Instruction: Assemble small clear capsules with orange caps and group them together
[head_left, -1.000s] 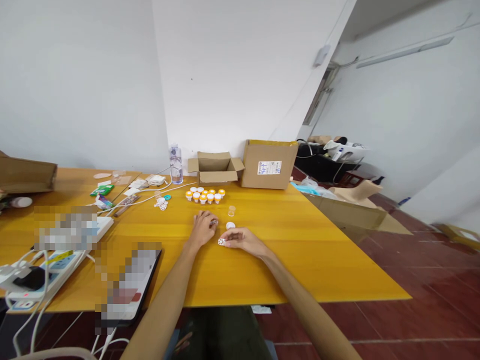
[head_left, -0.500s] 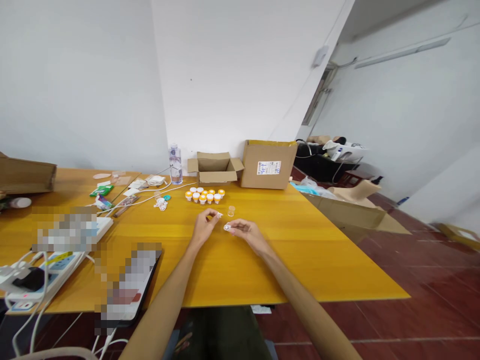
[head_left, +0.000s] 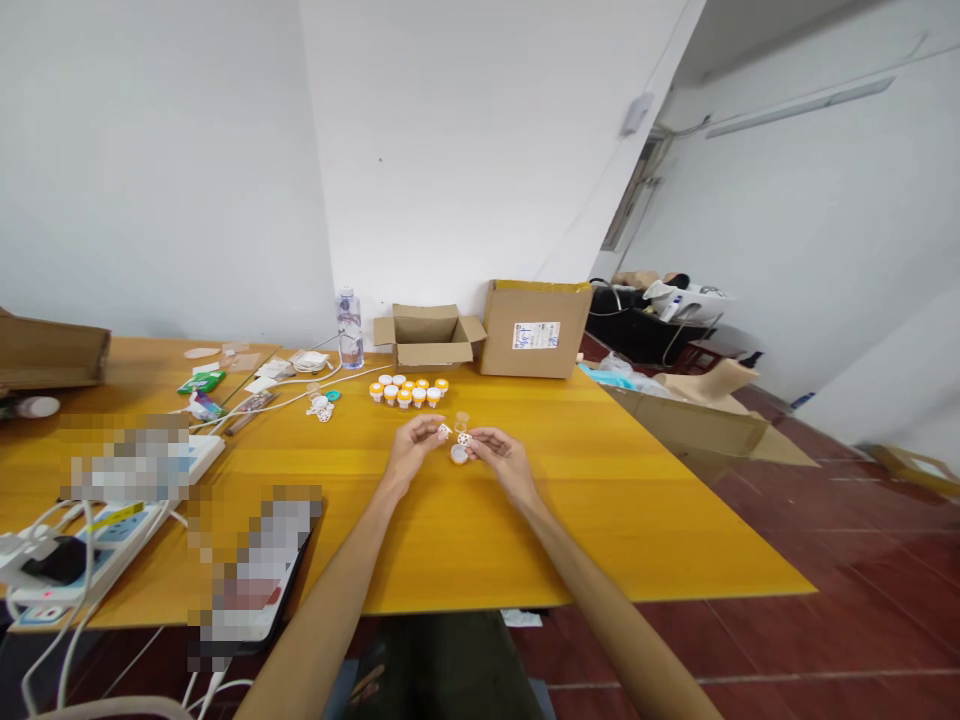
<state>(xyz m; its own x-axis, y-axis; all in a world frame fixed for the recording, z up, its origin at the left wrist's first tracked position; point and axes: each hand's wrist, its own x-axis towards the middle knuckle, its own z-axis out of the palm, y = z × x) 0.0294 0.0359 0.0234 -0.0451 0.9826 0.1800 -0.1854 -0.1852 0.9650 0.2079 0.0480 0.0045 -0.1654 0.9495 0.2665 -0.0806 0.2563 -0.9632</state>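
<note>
Between the fingertips of my left hand (head_left: 414,446) is a small white perforated piece (head_left: 444,431). My right hand (head_left: 504,460) pinches a similar white disc with dark holes (head_left: 464,439). Just below that disc, a round white cap with an orange rim (head_left: 459,455) sits on the table, close to my right fingertips. A small clear plastic cup (head_left: 462,420) stands right behind both hands. Farther back is a cluster of several white-and-orange capped jars (head_left: 409,392). To the left lies a small pile of white perforated discs (head_left: 322,408) with a teal ring (head_left: 332,396) beside it.
At the back stand an open cardboard box (head_left: 433,352), a closed carton (head_left: 534,330) and a water bottle (head_left: 349,328). A tablet-like device (head_left: 262,570), a power strip (head_left: 127,540) and white cables occupy the left side. The table's edge (head_left: 705,598) runs along the front.
My right hand has shifted slightly up with its disc, closer to my left hand. The orange-rimmed cap now shows below the disc. The left-hand piece has turned a little.
</note>
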